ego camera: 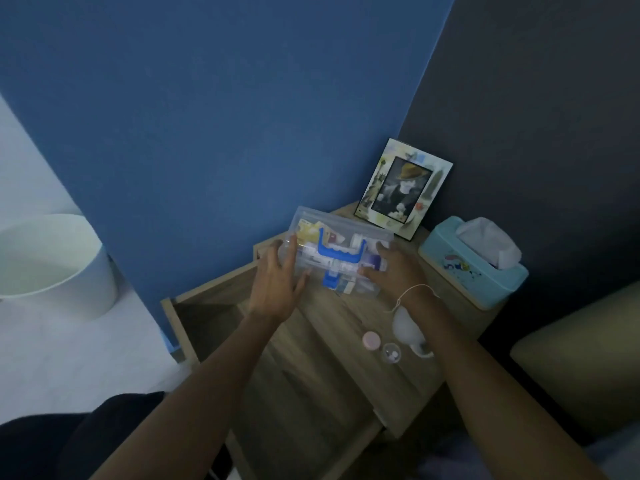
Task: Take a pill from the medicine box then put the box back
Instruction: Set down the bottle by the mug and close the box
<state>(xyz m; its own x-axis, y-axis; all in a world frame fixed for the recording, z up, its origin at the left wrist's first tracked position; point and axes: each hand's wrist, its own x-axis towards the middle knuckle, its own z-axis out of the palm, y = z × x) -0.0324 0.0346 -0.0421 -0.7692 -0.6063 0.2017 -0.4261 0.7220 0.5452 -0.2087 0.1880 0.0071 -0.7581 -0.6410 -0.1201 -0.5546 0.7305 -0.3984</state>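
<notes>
At far left a white bin [52,268] stands on the pale floor [86,358], well apart from the wooden worktop [311,341]. Between bin and worktop the floor lies bare, bounded behind by the blue wall [207,116]. An open drawer [204,317] juts from the worktop's left side, its rim standing out over the floor.

The left hand [277,285] presses flat against the left end of the box [337,256], fingers spread, thumb up along the box's edge; its grip is wide, clamping the box from the side. The box is clear plastic with a blue handle [341,252] on the lid and a blue latch [330,279] at its near edge. It sits at the back of the worktop, near the wall, its far left corner reaching past the worktop's back edge. Whether it rests on the wood or is lifted slightly, I cannot tell. The right hand [394,271] holds the right end, fingers laid along the near side, grip wide on the box as well.

Just behind the box a picture frame [403,188] leans in the corner. Nearer the viewer, bare wood stretches in front of the box. To the right of that strip lie a pink cap [371,340], a small clear cup [391,353] holding white pills, and a white object [407,327] with a thin cord, partly hidden by the right forearm. A teal tissue box [474,265] stands at the worktop's right edge, just beside the right hand. A beige cushion [581,358] lies at far right.
</notes>
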